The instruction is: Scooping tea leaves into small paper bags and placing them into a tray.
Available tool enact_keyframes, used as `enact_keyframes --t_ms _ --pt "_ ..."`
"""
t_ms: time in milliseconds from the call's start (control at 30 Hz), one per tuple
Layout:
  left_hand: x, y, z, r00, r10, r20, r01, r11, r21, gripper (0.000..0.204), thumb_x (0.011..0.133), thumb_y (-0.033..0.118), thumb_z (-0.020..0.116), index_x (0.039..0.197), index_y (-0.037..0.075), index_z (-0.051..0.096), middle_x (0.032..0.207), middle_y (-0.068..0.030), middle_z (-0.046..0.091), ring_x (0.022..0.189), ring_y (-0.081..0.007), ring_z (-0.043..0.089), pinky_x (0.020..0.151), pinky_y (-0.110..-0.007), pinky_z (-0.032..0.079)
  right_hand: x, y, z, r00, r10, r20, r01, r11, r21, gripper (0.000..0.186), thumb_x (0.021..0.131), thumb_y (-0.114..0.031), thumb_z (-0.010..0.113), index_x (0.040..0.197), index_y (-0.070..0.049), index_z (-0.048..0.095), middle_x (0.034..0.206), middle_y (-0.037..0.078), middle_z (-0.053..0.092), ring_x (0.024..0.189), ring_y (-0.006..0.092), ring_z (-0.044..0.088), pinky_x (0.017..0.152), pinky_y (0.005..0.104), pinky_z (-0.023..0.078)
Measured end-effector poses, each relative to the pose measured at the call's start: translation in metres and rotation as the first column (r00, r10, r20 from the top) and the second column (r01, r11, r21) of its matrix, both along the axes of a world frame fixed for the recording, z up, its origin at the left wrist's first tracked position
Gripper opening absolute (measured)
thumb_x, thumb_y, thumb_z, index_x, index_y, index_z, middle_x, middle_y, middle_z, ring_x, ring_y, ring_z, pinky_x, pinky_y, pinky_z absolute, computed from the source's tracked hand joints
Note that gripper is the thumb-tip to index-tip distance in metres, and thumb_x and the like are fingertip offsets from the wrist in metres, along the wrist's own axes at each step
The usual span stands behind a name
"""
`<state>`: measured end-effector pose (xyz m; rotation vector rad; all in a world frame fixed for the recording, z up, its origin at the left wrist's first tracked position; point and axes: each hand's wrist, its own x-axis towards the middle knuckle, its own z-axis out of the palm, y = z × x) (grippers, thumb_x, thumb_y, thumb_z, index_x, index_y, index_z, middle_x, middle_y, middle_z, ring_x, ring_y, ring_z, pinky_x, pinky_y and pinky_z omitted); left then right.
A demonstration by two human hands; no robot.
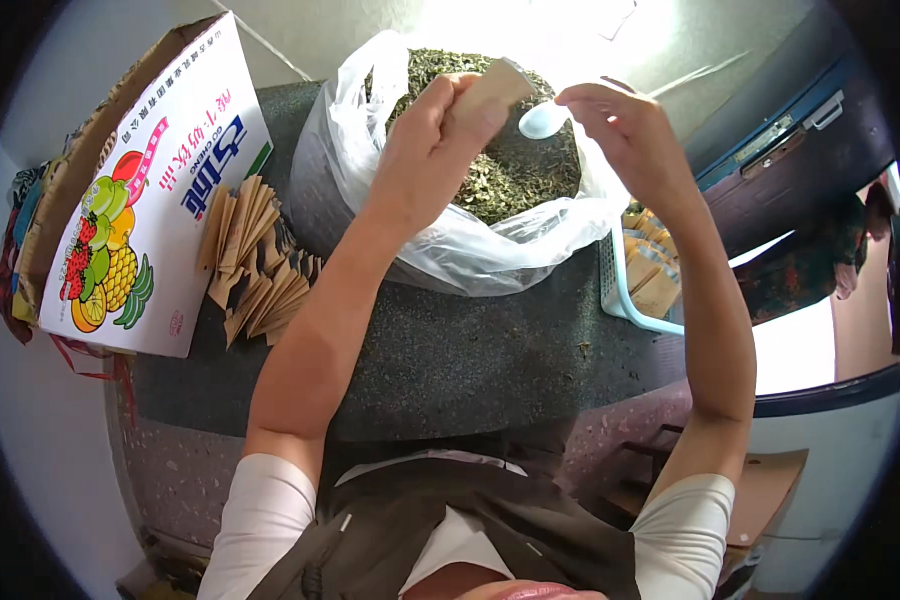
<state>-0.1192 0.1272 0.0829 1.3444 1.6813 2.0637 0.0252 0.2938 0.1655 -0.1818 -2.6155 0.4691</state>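
My left hand (430, 150) is closed around a small brown paper packet (492, 95), held up over a large clear plastic bag (480, 255). Dried green-brown leaves, like loose tea (505, 190), fill the bag. Just right of the packet, my right hand (625, 125) pinches a white plastic spoon (543, 121), its bowl hanging above the leaves. Whether the spoon holds any leaves is hard to make out. Spoon and packet look slightly apart. Below and left of the bag, a fanned pile of brown paper packets (255, 250) lies on the dark speckled table (470, 360).
A white cardboard box (160, 220) with printed fruit stands at the left, beside the packets. Right of the bag, a light blue plastic basket (630, 309) holds several brown packets. A dark blue cabinet or case (780, 140) is at the far right. Leaf crumbs dot the table.
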Motion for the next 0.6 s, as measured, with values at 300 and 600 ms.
enact_keyframes --t_ms 300,600 --pt "0.003 -0.012 0.009 0.964 -0.163 0.209 0.183 0.98 -0.08 0.046 0.091 0.047 0.065 0.101 0.002 0.061 0.082 -0.0046 0.061 0.068 -0.0084 0.055 0.061 -0.026 0.047 -0.01 -0.014 0.011 0.968 0.115 -0.225 -0.153 0.976 -0.157 0.021 0.102 -0.021 0.052 0.114 -0.008 0.065 0.078 -0.001 0.052 0.073 0.008 0.047 0.071 0.0276 0.043" --pt "0.006 -0.007 0.005 0.98 -0.166 0.11 0.173 0.983 -0.061 0.031 0.09 0.024 0.072 0.11 0.002 0.066 0.086 -0.006 0.07 0.07 -0.0108 0.065 0.065 -0.025 0.055 -0.018 -0.02 0.034 0.94 0.309 0.143 -0.295 0.949 -0.115 0.028 0.094 -0.027 0.06 0.102 0.0 0.066 0.084 0.012 0.066 0.075 0.0175 0.059 0.07 0.0337 0.05"
